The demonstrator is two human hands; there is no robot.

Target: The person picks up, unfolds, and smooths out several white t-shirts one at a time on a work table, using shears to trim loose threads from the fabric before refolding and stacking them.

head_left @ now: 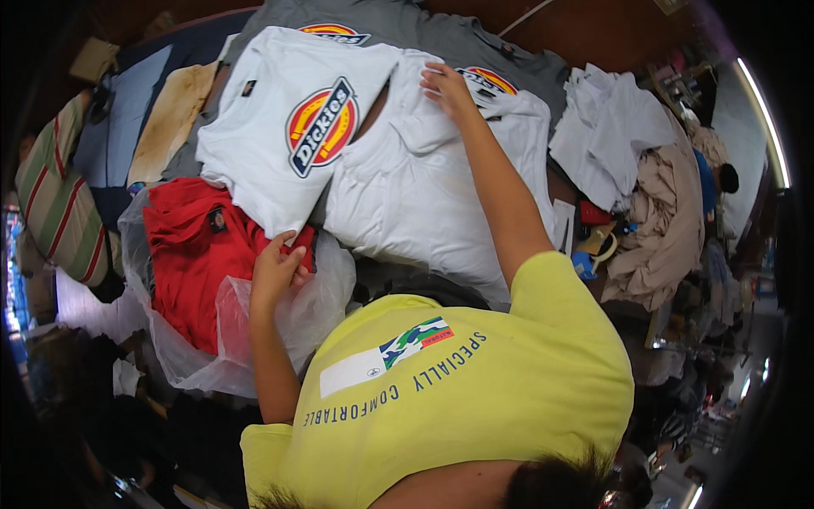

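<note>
The left hand (278,270) pinched the hem of the white logo T-shirt (271,144), which lay over grey shirts (441,38) beside a bagged red garment (191,254). The right hand (448,87) touched a plain white T-shirt (424,195), grip unclear. Sorting seemed underway; lifting next would need both corners held

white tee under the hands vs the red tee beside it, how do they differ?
The white T-shirt lies spread out with a large round logo showing; the red T-shirt is bunched with only a small dark tag visible. The red one sits on a clear plastic bag; the white one lies on other shirts. The left hand grips the white hem; the right hand presses its upper part.
</note>
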